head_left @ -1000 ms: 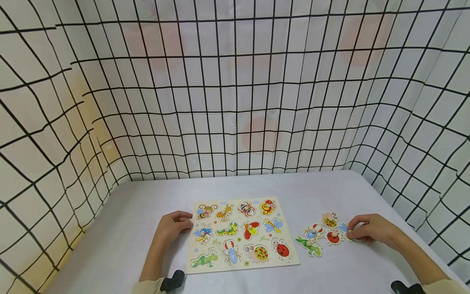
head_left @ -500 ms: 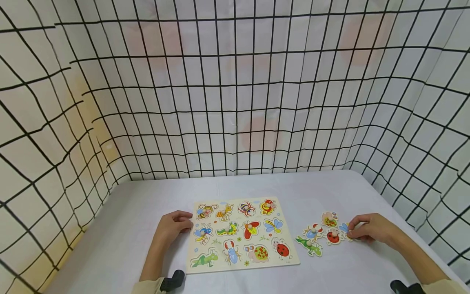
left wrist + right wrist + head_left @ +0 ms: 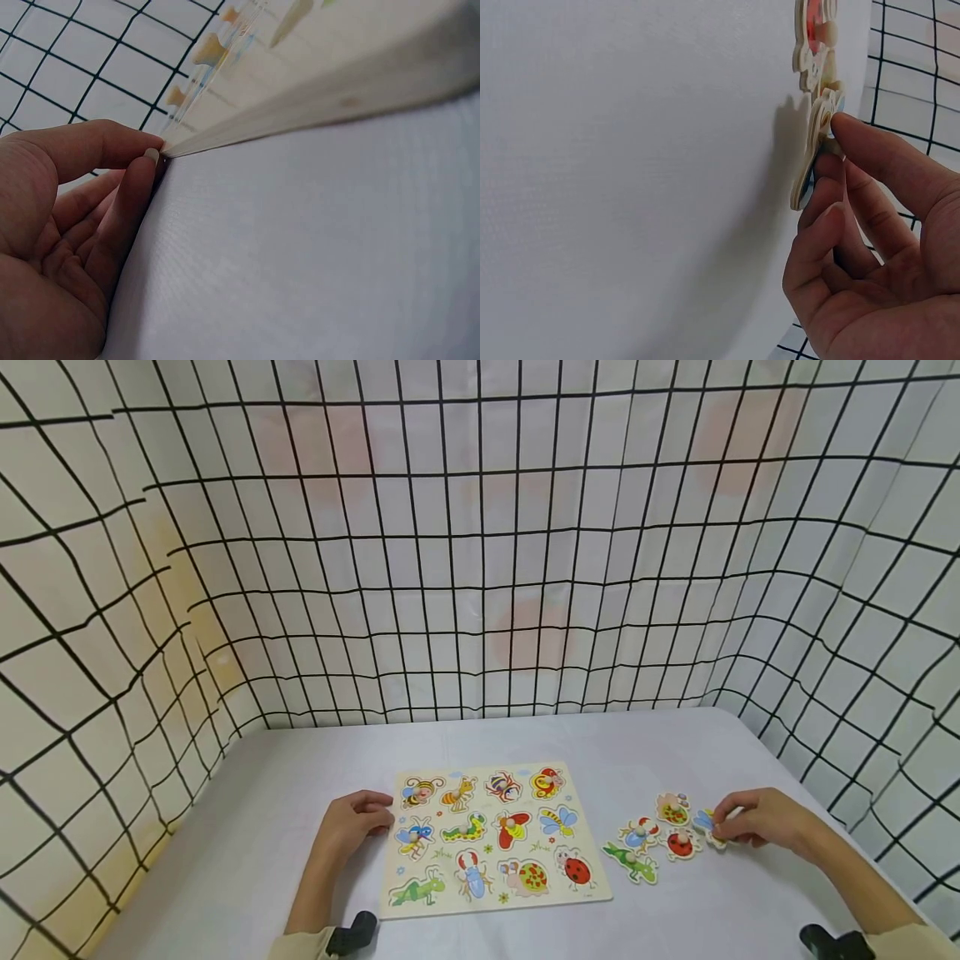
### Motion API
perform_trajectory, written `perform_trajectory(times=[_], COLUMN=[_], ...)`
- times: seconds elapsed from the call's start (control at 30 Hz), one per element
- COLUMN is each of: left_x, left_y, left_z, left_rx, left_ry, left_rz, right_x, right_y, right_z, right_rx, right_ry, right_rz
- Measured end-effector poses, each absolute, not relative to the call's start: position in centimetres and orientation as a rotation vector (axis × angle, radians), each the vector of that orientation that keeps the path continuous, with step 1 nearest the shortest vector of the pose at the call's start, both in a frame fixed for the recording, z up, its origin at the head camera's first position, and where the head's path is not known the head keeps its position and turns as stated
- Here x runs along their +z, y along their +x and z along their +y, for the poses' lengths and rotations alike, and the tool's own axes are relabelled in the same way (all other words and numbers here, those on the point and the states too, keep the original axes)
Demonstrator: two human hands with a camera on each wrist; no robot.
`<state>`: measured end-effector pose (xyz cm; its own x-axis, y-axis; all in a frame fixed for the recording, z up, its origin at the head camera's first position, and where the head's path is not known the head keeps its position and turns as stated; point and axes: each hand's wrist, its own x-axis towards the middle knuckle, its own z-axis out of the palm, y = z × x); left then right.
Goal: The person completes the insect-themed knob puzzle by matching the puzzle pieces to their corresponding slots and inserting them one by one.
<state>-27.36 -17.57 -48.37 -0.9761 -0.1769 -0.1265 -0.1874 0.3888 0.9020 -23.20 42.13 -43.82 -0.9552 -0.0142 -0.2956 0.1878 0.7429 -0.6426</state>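
A cream wooden puzzle board (image 3: 594,892) printed with insects lies flat on the table. My left hand (image 3: 348,825) touches its left edge; in the left wrist view thumb and fingertips meet right at the board's edge (image 3: 300,112). My right hand (image 3: 768,822) pinches a blue-winged dragonfly piece (image 3: 703,822). In the right wrist view that piece (image 3: 814,146) stands tilted, partly hidden by the fingers. Near it lie a ladybug piece (image 3: 682,845), a snail piece (image 3: 672,811), a stag beetle piece (image 3: 637,835) and a green grasshopper piece (image 3: 634,863).
Knobbed pieces, such as the caterpillar (image 3: 465,829) and the spider (image 3: 504,787), sit in the board's upper rows. Its bottom row shows only printed pictures without knobs. Black grid netting (image 3: 480,585) over white cloth surrounds the white table (image 3: 315,752).
My right hand has shifted slightly up and right, and the dragonfly piece between its fingers has tilted and shows more. My left hand and the board have stayed in place.
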Motion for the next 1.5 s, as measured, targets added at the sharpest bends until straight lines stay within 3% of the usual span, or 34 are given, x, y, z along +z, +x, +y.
perform_trajectory(times=[1.5], left_x=[-47.9], left_y=[-27.0], left_z=[-17.5], left_rx=[1.687], left_ry=[-0.345], left_rz=[2.623], right_x=[-42.9], right_y=[-27.1], right_z=[32.1], right_rx=[-1.068], right_ry=[-0.175], right_rz=[2.643])
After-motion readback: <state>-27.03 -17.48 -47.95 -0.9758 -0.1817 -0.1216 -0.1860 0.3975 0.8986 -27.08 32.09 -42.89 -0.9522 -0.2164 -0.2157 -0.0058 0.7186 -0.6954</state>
